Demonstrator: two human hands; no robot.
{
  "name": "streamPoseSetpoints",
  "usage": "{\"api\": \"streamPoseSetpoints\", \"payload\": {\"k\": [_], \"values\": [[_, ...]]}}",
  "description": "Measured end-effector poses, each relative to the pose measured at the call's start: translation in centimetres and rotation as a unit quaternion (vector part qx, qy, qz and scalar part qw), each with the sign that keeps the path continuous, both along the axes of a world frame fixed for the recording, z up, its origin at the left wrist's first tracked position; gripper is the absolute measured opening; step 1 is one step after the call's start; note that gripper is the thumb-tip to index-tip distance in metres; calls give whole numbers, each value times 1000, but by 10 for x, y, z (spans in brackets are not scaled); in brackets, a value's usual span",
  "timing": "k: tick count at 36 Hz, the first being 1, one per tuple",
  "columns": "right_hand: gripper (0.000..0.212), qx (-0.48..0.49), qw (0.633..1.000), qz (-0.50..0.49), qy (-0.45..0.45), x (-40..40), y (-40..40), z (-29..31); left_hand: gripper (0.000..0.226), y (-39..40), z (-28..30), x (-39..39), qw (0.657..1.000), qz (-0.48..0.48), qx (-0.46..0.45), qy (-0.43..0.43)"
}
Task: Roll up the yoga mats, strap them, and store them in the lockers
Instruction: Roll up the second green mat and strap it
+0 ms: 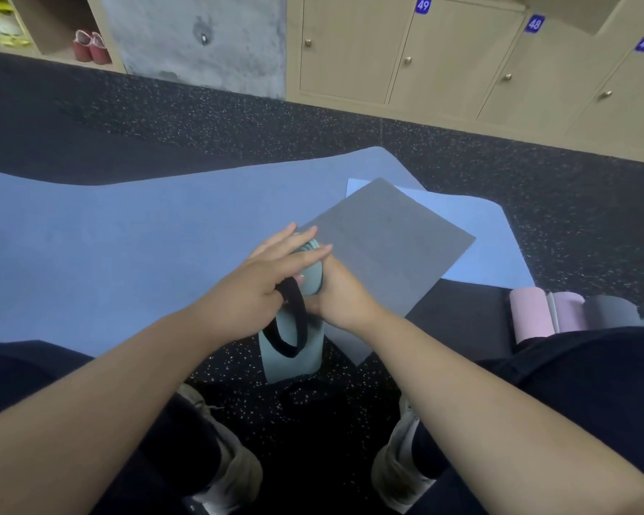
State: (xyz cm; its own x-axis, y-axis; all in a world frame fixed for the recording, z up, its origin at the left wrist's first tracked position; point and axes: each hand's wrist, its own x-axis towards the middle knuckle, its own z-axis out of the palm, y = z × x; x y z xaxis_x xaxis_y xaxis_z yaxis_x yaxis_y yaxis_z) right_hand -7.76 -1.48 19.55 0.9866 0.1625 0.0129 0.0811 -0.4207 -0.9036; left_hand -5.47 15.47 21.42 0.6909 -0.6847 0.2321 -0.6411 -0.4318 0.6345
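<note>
A rolled teal yoga mat stands on end on the speckled floor between my knees. My right hand grips its upper part from the right. My left hand rests over the top of the roll with straight fingers, while its thumb hooks a black elastic strap loop that hangs down the front of the roll. A grey mat lies flat behind the roll, on top of a large blue mat and a paler blue one.
Several rolled mats, pink and grey, lie on the floor at the right. Wooden lockers numbered 49, 48 and 47 line the far wall. An open cubby with red shoes stands at far left. My feet are below the roll.
</note>
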Motion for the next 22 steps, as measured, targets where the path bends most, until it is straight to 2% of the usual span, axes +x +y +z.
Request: {"api": "streamPoseSetpoints", "payload": {"k": [3, 6, 8, 11, 16, 18, 22], "values": [[58, 11, 1000, -17, 6, 1, 1, 0, 86, -2, -6, -1, 1000, 23, -8, -12], [54, 18, 998, -54, -6, 4, 5, 1, 81, 0, -13, 2, 995, 75, -41, 42], [54, -5, 997, -76, -16, 6, 3, 2, 84, 6, -13, 5, 993, 100, -21, 57], [62, -11, 997, -74, -13, 3, -5, 6, 88, 11, -8, 5, 994, 73, -19, 74], [100, -46, 996, -66, -38, -7, -10, 15, 107, 4, -2, -2, 997, 46, -6, 61], [100, -61, 994, -66, -57, -9, -10, 18, 101, 1, -2, -2, 997, 53, 8, 51], [86, -97, 991, -52, -76, -16, -12, 15, 93, -4, -3, -7, 993, 81, 30, 75]]}}
